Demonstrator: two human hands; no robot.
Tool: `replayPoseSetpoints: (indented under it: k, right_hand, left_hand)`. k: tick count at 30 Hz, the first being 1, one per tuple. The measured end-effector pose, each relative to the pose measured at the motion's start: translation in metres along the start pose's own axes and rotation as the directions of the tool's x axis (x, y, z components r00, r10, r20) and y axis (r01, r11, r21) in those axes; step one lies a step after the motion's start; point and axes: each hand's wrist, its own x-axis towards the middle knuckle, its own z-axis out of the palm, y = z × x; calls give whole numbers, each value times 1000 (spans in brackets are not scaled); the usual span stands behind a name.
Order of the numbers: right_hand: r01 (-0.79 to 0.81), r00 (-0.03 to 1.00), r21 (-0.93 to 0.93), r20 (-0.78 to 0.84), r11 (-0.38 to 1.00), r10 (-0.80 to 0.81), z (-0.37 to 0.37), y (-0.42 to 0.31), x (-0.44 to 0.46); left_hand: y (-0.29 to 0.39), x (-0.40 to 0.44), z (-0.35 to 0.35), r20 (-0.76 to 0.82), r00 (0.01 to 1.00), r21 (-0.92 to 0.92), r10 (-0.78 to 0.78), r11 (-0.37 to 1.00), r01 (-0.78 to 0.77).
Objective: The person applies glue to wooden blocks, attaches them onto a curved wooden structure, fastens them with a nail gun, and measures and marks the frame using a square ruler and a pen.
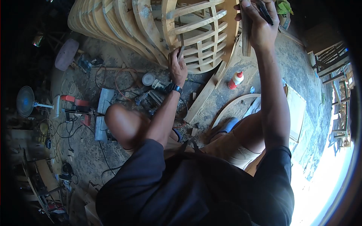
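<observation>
A curved wooden slatted frame (211, 37) stands in front of me at the top of the view, its ribs and cross slats bowed. My left hand (178, 67), a dark watch on its wrist, is closed at the frame's lower edge around a thin dark strip (181, 51); what kind of strip is unclear. Higher up on the right, my right hand (263, 32) grips a narrow wooden strip (246, 35) that hangs down beside the frame. A black pen-like tool (264, 13) also sits in that hand's fingers.
A red and white glue bottle (235, 80) stands on the dusty floor near a wooden plank (205, 97) and a curved wooden piece (230, 105). Power tools (151, 98) and cords lie left of my legs. Farther left are a fan (26, 101) and a pale round stool (66, 55).
</observation>
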Motion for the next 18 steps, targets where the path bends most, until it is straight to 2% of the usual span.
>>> replayPoseSetpoints:
  k: [1,2,3,5,7,9,11,12,14,15,17,18]
  right_hand:
    - [1,1000,3,-1,1000,-1,-1,2,0]
    - [20,1000,9,3,1000,-20,-2,5,0]
    - [21,1000,4,0,1000,-21,-2,5,0]
    - [-11,1000,103,28,995,8,-1,3,-4]
    - [-12,1000,101,26,995,9,7,-3,-5]
    - [-16,1000,103,24,995,13,17,-7,-8]
    - [-53,998,137,25,989,50,27,-10,-12]
    - [-49,998,136,31,989,46,32,-9,-12]
    - [-77,996,211,53,975,67,41,-5,-17]
    - [-80,996,216,60,973,68,46,-6,-20]
    - [-160,982,195,131,968,136,57,-9,-25]
    - [-191,976,206,145,960,163,69,-17,-31]
  left_hand:
    - [-1,-2,0,-7,990,-15,139,990,-139]
    - [-1,-14,-6,97,987,45,128,990,-132]
    - [0,-27,-10,99,987,40,128,990,-132]
    - [-2,-62,-22,262,947,102,187,970,-220]
    - [-1,-112,-38,414,890,27,190,975,-221]
    - [-9,-173,-56,632,748,-37,203,972,-233]
    - [-12,-227,-69,798,587,146,136,901,-407]
    - [-10,-233,-72,794,592,147,138,901,-408]
    - [-8,-244,-78,898,421,69,128,904,-422]
    - [-5,-243,-81,896,428,77,122,904,-420]
    - [-1,-234,-84,973,230,102,-16,923,-370]
    - [7,-225,-88,971,237,113,-23,921,-372]
